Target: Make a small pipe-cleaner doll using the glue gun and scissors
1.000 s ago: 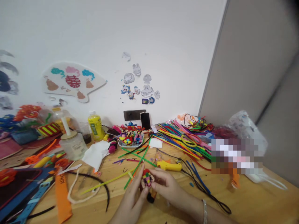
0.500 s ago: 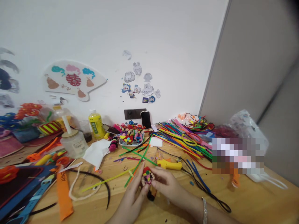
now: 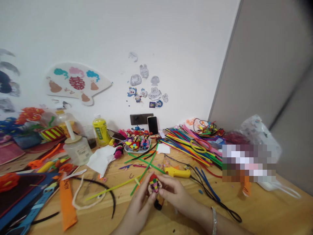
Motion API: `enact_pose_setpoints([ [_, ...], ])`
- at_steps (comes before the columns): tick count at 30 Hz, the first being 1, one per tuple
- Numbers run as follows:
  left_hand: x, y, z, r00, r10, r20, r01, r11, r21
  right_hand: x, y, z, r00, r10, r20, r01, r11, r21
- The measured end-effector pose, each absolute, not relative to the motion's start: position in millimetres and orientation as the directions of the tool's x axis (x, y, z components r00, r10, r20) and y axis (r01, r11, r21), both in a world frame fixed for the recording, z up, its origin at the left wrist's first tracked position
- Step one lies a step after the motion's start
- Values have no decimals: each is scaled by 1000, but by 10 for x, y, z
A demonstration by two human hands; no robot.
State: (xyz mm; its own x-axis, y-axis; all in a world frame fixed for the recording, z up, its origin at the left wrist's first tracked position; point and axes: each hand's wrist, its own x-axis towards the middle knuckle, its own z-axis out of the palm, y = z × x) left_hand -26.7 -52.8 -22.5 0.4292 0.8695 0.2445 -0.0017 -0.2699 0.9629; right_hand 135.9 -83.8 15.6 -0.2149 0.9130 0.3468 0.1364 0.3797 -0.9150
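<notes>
I have the red-topped chenille figurine (image 3: 154,185) upright in my view: its red end points away from the wearer, toward the wall (image 3: 186,65), and its long axis runs nearly straight from there back toward the wearer. It is on the near side of the yellow hot-glue gun (image 3: 178,172), a little to the left. Both hands are grasping it: the left hand (image 3: 140,199) along its left side, the right hand (image 3: 172,190) along its right, thumbs near its lower part, so it sits between the fingers. A dark piece (image 3: 158,205) shows just below; I cannot tell whether it belongs to the figurine.

Below everything is a wooden table (image 3: 266,215). Beyond the glue gun, I see a fan of pipe cleaners (image 3: 186,143) to the right, and to the left a tray (image 3: 129,150) of similar figurines and a smartphone (image 3: 153,125) leaning near the wall. Well left of the gun stands a glass jar (image 3: 77,151); well right, a plastic bag (image 3: 262,133).
</notes>
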Motion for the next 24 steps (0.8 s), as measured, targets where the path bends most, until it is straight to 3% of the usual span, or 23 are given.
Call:
enact_pose_setpoints([
  [24,-270,-540,-187,418,882,220,-42,-223,974,1363,-846,185,-213,918,336,123,366,-922],
])
